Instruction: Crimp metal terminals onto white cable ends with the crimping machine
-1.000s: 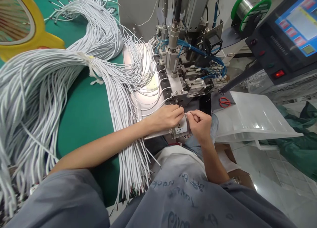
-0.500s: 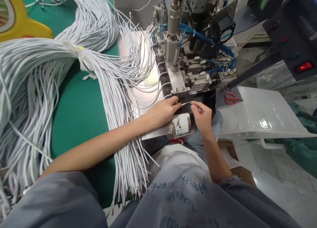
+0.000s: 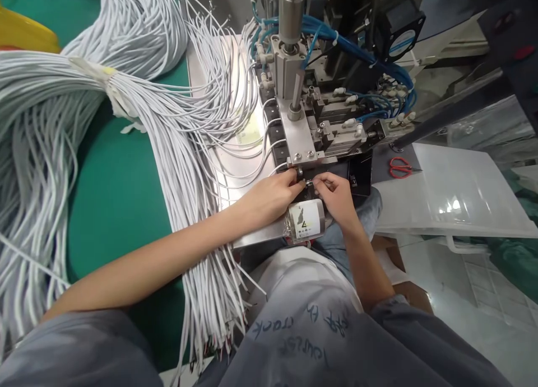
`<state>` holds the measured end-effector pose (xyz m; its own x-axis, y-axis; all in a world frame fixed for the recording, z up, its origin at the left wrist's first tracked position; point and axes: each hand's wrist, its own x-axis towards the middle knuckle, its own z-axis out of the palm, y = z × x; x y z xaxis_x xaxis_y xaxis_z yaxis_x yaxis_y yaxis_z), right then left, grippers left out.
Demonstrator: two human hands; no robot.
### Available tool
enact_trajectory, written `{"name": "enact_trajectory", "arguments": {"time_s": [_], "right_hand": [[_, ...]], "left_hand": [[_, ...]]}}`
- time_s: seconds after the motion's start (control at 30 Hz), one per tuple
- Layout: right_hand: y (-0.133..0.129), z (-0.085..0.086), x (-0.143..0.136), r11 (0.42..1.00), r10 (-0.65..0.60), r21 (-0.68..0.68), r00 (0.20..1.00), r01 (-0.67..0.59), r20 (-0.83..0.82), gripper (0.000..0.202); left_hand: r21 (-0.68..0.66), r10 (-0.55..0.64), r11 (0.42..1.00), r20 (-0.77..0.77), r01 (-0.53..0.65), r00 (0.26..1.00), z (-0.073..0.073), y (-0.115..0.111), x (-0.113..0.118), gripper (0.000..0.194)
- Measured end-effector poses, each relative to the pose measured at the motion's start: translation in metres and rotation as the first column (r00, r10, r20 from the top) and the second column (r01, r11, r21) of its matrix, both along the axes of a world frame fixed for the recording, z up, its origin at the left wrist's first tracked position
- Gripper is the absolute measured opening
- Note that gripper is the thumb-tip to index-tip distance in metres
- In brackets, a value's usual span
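Green bench [image 3: 121,191] surface spreads on the left, its near end under the person's left forearm, while a grey shirt and jeans fill the nearest space. Just ahead of the lap sits a small case [image 3: 309,220] with a white label, close to the bench-side metal plate [image 3: 257,236]. Beyond it, a small bright piece [image 3: 310,182] lies between the two hands, its long axis running roughly from left to right, in line with the gap between the fingertips. The right hand [image 3: 337,196] has a narrow grip on its right end; the left hand [image 3: 271,199] reaches its left end, but whether those fingers are closed on it I cannot tell. Neither hand is clearly nearer. The machine [image 3: 298,135] stands close above the fingers, leaving little room forward; a black tray [image 3: 366,180] edges the right side, with red scissors [image 3: 400,167] farther right. White cables [image 3: 168,174] crowd the left, several thin ones curving to the machine's side. Farther off, blue tubes [image 3: 348,42] arch over it.
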<state>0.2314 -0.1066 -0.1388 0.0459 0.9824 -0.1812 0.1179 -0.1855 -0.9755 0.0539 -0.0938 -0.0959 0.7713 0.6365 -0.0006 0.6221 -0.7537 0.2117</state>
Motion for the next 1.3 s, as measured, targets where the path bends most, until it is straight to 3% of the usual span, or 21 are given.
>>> {"name": "enact_trajectory", "arguments": {"time_s": [0.5, 0.73, 0.87, 0.97, 1.1, 1.2, 1.3], "right_hand": [[0.003, -0.003, -0.001, 0.997, 0.033, -0.065, 0.999, -0.035, -0.038, 0.018], [0.003, -0.002, -0.003, 1.0, -0.018, -0.017, 1.0, 0.018, 0.003, 0.015], [0.006, -0.002, -0.002, 0.995, 0.063, -0.079, 0.998, -0.065, -0.028, 0.02], [0.007, -0.003, -0.002, 0.987, 0.145, -0.064, 0.989, -0.147, -0.031, 0.027], [0.007, -0.008, 0.0, 0.986, 0.164, -0.031, 0.986, -0.163, 0.021, 0.029], [0.007, -0.009, 0.001, 0.994, 0.096, 0.037, 0.986, -0.101, 0.136, 0.026], [-0.005, 0.009, -0.002, 0.983, -0.117, 0.168, 0.962, 0.076, 0.246, 0.024]], "left_hand": [[0.106, -0.052, 0.992, -0.133, 0.066, 0.99, 0.002, 0.001, 0.001, 0.029], [0.121, -0.061, 0.989, -0.177, 0.083, 0.982, 0.006, 0.001, 0.004, 0.031], [0.112, -0.033, 0.992, -0.198, 0.056, 0.98, 0.008, 0.001, 0.004, 0.033], [0.124, -0.017, 0.991, -0.192, 0.042, 0.981, 0.012, -0.001, 0.002, 0.031], [0.103, 0.045, 0.994, -0.243, -0.02, 0.969, 0.02, -0.007, 0.001, 0.021], [0.104, 0.108, 0.991, -0.253, -0.084, 0.962, 0.023, -0.011, 0.0, 0.02], [0.094, 0.11, 0.991, -0.229, -0.09, 0.967, 0.022, -0.012, 0.0, 0.02]]}}
